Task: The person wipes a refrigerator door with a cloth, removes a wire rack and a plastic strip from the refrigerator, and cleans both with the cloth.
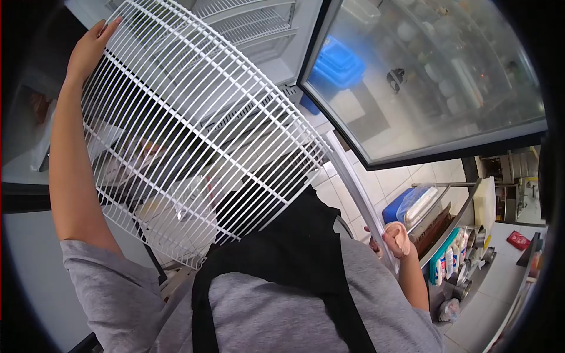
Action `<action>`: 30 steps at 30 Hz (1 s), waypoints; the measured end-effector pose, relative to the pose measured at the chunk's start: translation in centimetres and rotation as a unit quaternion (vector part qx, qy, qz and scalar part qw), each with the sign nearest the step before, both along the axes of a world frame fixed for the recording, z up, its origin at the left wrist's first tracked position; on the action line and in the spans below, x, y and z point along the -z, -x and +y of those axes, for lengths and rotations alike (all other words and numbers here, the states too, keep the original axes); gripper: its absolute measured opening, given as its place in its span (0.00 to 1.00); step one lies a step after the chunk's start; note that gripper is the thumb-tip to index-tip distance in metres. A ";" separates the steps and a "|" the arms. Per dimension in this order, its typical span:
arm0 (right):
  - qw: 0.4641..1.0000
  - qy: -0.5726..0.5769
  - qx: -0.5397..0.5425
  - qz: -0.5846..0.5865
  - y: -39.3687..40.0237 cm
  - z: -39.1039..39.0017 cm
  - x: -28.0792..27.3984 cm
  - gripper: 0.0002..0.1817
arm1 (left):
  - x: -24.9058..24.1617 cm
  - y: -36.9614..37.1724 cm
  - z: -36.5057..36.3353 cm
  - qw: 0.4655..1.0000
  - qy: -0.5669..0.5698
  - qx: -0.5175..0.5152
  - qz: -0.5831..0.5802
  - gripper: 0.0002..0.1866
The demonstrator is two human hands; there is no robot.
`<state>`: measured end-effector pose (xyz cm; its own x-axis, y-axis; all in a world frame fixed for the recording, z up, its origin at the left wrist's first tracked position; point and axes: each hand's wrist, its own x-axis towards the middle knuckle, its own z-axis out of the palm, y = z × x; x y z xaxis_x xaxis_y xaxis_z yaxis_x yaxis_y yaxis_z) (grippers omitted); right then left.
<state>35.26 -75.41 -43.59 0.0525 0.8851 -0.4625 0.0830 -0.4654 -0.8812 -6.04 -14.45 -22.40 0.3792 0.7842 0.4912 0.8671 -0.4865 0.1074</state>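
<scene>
A large white wire rack [194, 117] spans the left and middle of the head view, tilted in front of my chest. At its upper left end, my left hand [93, 48] has its fingers wrapped round the rack's edge. My right hand [395, 240], at the lower right, holds a peach-coloured cloth [398, 237] beside a long whitish strip [359, 194]. That strip runs from near the rack's right end down past my right fingers. Part of my right hand is hidden behind the strip and cloth.
An open glass door [424, 76] stands at the upper right, with a blue container [338, 63] behind it. The white fridge interior [253, 35] lies beyond the rack. At right, a shelf holds bottles [450, 259], metal pots [464, 288] and a blue tub [397, 206].
</scene>
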 end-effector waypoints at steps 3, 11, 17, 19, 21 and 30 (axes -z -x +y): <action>0.999 0.026 -0.002 0.025 0.5 -0.5 -1.2 0.40 | 1.2 0.0 1.6 0.999 0.012 0.019 -0.027 0.34; 0.999 -0.024 -0.034 -0.018 -1.9 -3.6 1.1 0.32 | 2.5 -1.3 2.1 0.998 0.034 0.025 -0.036 0.33; 0.999 0.020 -0.018 0.031 -1.1 -1.8 -2.4 0.32 | 2.7 -0.5 3.3 0.997 0.077 -0.004 -0.013 0.33; 0.999 0.030 -0.010 0.032 -0.9 -1.5 -3.0 0.32 | 3.0 -0.1 3.6 0.997 0.073 -0.003 -0.028 0.33; 0.999 0.041 -0.004 0.035 -0.8 -1.5 -3.1 0.32 | 3.1 0.1 3.5 0.997 0.070 -0.003 -0.042 0.33; 0.990 0.048 0.095 0.092 -1.0 -1.9 -3.3 0.34 | 3.1 1.2 3.5 0.993 0.103 0.006 -0.056 0.34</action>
